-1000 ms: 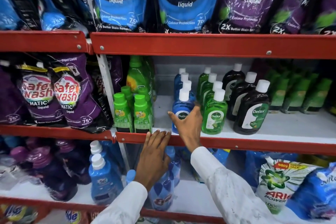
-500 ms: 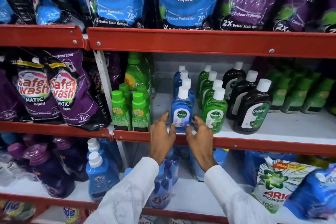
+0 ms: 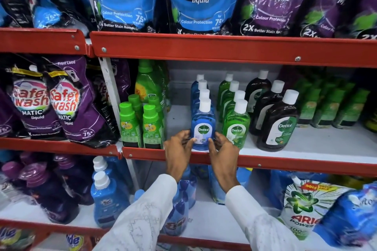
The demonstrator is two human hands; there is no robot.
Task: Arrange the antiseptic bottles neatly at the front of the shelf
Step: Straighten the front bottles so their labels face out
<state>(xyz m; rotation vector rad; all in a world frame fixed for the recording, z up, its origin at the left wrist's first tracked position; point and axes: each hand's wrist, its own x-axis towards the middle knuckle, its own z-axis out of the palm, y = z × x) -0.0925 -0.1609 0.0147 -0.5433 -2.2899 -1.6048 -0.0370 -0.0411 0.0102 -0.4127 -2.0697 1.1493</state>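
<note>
On the middle shelf [image 3: 306, 149] stand three rows of white-capped Dettol bottles, each running front to back. The front blue bottle [image 3: 203, 122] stands at the shelf's front edge. My left hand [image 3: 178, 149] and my right hand [image 3: 221, 149] hold its base from either side with the fingertips. Right of it is the row led by the front green bottle [image 3: 236, 126]. Further right is the row led by the front dark brown bottle [image 3: 278, 126], which stands slightly angled. More blue bottles [image 3: 201, 91] line up behind the front one.
Small green-capped bottles [image 3: 140, 126] stand left of the blue row, with a bare gap between. Green packs [image 3: 330, 106] fill the right of the shelf. Red shelf lips [image 3: 224, 49] run above and below. Detergent pouches hang above; blue bottles and pouches sit on the lower shelf.
My left hand rose from the shelf lip to the blue bottle's left side. My right hand shifted from behind the bottle to its right side. Both now hold its base.
</note>
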